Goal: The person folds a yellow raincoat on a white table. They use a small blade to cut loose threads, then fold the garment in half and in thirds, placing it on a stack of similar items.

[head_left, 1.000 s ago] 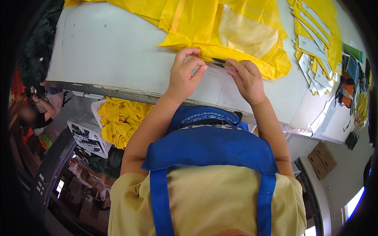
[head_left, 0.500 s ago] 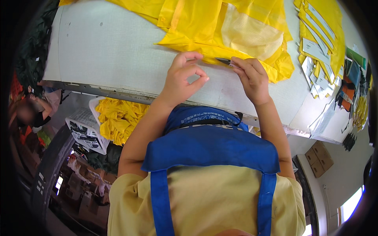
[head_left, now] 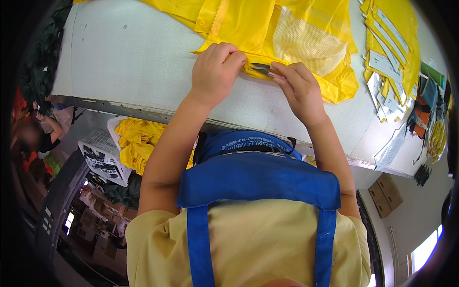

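- The yellow garment lies on the counter, in its middle part. The hem is turned to the front edge of the counter, and there remains a bare strip between them.
- The mesh panel of this garment is pale, and it lies just beyond the right hand.
- The left hand is narrow: its fingers are bent, and the thumb and forefinger pinch the garment at the hem.
- The right hand is also narrow and holds dark snips between the thumb and fingers. The blades point toward the left hand, along the hem.
- The right fingers cover the handle part of the snips, and the left hand hides a part of the hem.
- Toward the right end of the counter there is a pile of yellow pieces with white tags; it is apart from the garment.
- Past this pile, a blue cloth piece and an orange piece are near the right end.
- Below the front edge, on the left, a white basket contains yellow cloth.
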### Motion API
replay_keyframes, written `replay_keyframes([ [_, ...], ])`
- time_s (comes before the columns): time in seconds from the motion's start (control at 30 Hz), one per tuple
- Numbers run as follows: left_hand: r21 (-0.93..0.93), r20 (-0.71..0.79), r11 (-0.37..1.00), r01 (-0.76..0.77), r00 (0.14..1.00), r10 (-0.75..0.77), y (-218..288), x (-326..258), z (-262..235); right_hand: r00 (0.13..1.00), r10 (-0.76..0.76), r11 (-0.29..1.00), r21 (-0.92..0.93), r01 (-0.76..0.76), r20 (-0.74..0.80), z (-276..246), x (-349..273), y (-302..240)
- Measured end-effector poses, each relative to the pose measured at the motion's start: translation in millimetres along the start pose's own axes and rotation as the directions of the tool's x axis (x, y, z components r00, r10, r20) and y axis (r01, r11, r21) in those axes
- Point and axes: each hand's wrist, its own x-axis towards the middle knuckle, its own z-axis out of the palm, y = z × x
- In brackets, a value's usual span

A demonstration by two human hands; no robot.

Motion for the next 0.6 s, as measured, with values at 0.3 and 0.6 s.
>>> replay_keyframes([
  [0.3,-0.060,-0.016,0.997,0.046,0.999,-0.047,7.0,-2.7,-2.4,1.000,-0.007,1.000,-0.002,0.007,0.025,3.3,7.3,-4.7],
  [0.6,-0.124,-0.019,0.716,0.687,0.720,-0.694,-27.2,6.6,1.1,0.858,0.501,0.774,0.501,-0.387,-0.112,-17.4,3.5,3.9],
])
